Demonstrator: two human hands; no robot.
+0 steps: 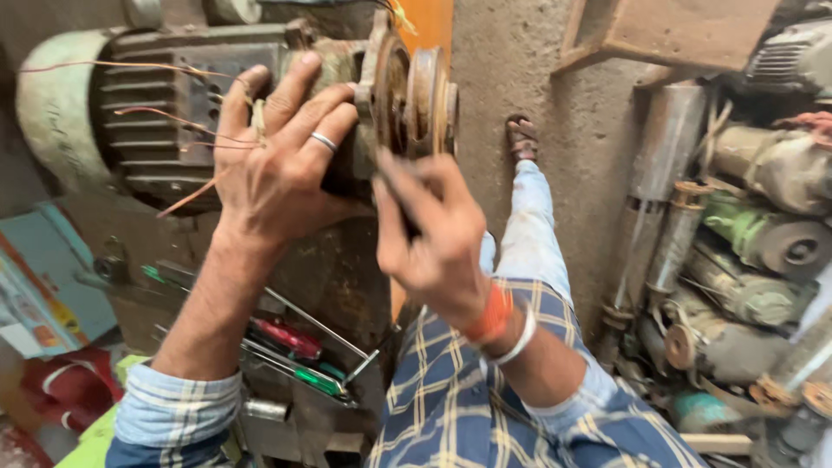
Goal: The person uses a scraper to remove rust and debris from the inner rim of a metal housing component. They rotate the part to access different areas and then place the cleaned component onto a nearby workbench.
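Left hand [282,169] spread on motor [165,113]; right hand [433,234] pinches dark tool [400,204].

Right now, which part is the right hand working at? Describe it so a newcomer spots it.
Start at the big ribbed grey motor at top left. Follow its body right, past the left hand, to the shaft end. There sits a rusty round pulley, just above the right hand; it is the only grooved disc on that motor.

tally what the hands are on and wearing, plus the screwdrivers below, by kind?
Electric motor: 1
Pulley: 1
Dark tool in right hand: 1
Screwdrivers, one red-handled, one green-handled: 2
Ring on left hand: 1
Wristbands on right wrist, orange and silver: 2
Total: 8
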